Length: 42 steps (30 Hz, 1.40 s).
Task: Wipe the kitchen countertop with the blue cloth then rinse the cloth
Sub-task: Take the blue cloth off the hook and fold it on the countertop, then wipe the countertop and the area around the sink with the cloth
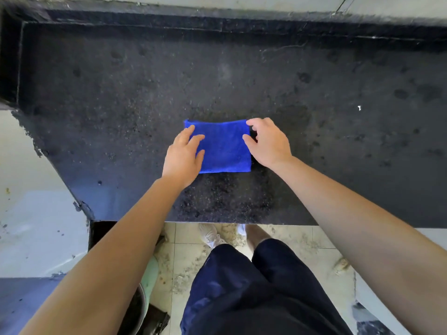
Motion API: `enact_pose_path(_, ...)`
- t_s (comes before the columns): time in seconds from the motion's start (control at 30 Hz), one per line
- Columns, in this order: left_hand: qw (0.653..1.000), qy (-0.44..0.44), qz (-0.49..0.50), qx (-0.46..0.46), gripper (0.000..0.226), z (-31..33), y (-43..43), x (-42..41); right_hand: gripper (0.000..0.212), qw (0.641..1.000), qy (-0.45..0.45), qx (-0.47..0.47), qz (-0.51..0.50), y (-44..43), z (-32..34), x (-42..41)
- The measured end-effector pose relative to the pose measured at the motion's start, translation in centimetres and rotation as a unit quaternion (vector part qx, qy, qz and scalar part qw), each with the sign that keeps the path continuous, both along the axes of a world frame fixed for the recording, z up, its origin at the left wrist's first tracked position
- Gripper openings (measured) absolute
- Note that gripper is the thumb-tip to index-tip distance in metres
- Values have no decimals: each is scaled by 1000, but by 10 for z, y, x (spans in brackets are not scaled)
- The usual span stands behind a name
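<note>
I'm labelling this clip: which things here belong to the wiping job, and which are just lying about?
In the job: blue cloth, countertop, left hand resting on the cloth, right hand at its edge.
Lying about: bucket on the floor, white speck on the countertop.

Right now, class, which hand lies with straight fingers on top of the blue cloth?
The left hand: its fingers lie straight on the blue cloth. The right hand curls its fingers at the cloth's right edge.

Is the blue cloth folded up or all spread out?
Folded, it seems: the blue cloth lies flat on the countertop as a neat, thick rectangle. How many layers, I cannot tell.
</note>
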<state>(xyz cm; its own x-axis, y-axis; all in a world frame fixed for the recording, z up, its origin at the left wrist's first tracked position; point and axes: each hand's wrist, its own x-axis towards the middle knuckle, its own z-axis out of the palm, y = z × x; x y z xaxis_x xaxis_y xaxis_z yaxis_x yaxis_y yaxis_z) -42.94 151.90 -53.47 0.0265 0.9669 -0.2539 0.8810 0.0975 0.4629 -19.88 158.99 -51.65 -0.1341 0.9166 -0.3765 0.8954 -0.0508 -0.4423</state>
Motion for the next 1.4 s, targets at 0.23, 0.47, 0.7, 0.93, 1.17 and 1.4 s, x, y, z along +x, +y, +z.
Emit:
enact_pose_path(0.23,964,202,-135,-109,70,-20,-15,8,47,982,11,-107,-156,-37,-17,-16)
enact_pose_path(0.47,960,215,-175,-50,71,-24,-37,-2,29,938,94,-280,-180,-40,-8,4)
enact_pose_path(0.7,960,207,-185,-46,73,-21,-68,6,17,913,181,-319,-179,-62,4,15)
enact_pose_path(0.93,970,200,-96,-96,70,-15,-84,23,29,838,271,-360,-308,-61,13,4)
enact_pose_path(1.17,989,126,-4,-78,63,3,-84,-13,25,929,269,-172,-189,-65,45,-33)
enact_pose_path(1.4,979,134,43,-147,60,12,-106,-73,76,969,173,-176,5,-80,13,-127)
